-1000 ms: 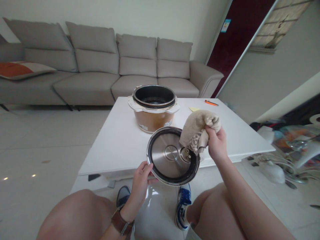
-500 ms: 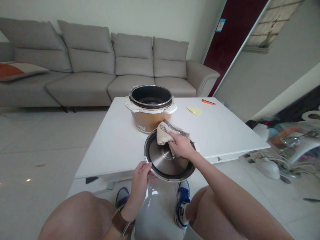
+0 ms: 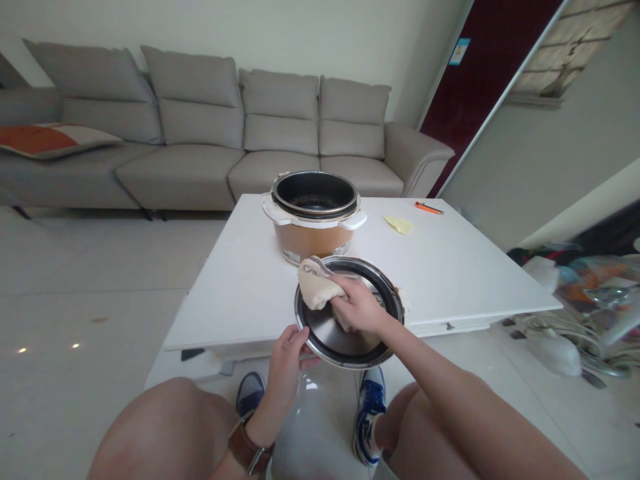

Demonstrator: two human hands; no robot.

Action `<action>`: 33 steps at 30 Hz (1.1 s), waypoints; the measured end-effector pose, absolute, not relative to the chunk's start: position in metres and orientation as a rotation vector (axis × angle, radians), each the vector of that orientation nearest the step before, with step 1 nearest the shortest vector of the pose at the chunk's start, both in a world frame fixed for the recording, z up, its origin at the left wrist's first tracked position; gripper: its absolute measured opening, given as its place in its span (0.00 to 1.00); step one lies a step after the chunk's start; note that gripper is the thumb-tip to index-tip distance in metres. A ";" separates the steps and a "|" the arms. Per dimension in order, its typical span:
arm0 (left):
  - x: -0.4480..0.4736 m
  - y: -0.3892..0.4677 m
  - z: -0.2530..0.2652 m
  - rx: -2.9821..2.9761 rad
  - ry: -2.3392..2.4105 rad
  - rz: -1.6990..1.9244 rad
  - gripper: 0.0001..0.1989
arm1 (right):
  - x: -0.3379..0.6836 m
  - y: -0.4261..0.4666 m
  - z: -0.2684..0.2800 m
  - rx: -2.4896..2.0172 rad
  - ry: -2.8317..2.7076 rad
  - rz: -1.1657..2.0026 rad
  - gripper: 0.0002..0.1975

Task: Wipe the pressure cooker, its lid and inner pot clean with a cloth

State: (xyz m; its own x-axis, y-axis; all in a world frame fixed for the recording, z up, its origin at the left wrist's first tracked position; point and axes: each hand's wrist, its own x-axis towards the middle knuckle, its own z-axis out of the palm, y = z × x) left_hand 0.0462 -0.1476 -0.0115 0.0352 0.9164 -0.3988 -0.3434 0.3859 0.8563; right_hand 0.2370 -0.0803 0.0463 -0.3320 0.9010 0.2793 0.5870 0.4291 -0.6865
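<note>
My left hand [image 3: 290,353] grips the lower left rim of a round metal lid [image 3: 345,343], thumb on top and fingers beneath. The lid has a black sealing ring and is held tilted over the table's front edge, its inner side toward me. In my right hand [image 3: 361,305] is a bunched beige cloth [image 3: 317,285], pressed on the left part of the lid's inner face. Just behind the lid stands a gold and white rice cooker [image 3: 313,237] without its cover, its dark inner pot [image 3: 315,193] showing.
The cooker stands on a white table [image 3: 225,287]. A yellow paper or cloth piece [image 3: 399,225] and an orange utility knife [image 3: 429,208] lie to its right. A grey sofa [image 3: 280,133] stands behind. Clutter with cables [image 3: 555,353] covers the floor at right.
My right hand has moved the cloth from the lid's upper part toward its left side. My left hand keeps its hold on the rim. The camera view has shifted slightly left.
</note>
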 end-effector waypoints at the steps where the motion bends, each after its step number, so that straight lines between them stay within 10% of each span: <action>1: 0.046 -0.147 -0.012 0.630 1.138 1.080 0.21 | 0.236 -0.082 0.048 -1.247 -1.982 0.631 0.19; 13: 0.042 -0.148 -0.014 0.649 1.100 1.073 0.19 | 0.239 -0.095 0.065 -1.098 -1.911 1.106 0.09; 23: 0.043 -0.147 -0.016 0.699 1.115 1.056 0.21 | 0.262 -0.095 0.065 -1.284 -1.711 0.577 0.10; 33: 0.043 -0.147 -0.012 0.630 1.102 1.076 0.21 | 0.276 -0.105 0.075 -1.199 -2.020 0.978 0.12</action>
State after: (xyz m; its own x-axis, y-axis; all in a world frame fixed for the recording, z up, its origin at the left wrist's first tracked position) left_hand 0.0433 -0.1468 -0.0124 0.0635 0.9177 -0.3921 -0.3695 0.3866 0.8450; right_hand 0.2762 -0.1050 0.0753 -0.4216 0.8994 0.1156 0.4672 0.3247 -0.8224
